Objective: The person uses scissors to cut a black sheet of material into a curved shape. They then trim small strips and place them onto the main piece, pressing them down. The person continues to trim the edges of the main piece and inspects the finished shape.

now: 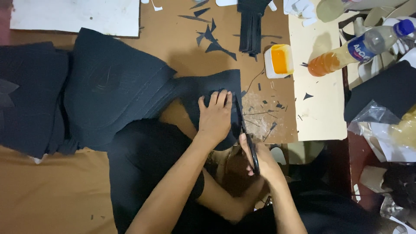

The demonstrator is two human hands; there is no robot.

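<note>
My left hand (215, 116) lies flat, fingers apart, pressing down on a dark navy sheet of fabric (208, 89) at the edge of the brown table (173, 39). My right hand (255, 158) grips black scissors (246, 132), whose blades run up along the right edge of that fabric, just beside my left fingers. The fabric is part of a long stack of dark layers (112, 86) spreading to the left.
Small black offcuts (214, 41) litter the table. A yellow-filled white tub (278, 60), a lying bottle with orange liquid (355, 50), a cream sheet (320, 108), a folded dark stack (250, 26), a white board (73, 17) and plastic bags (385, 130) surround the spot.
</note>
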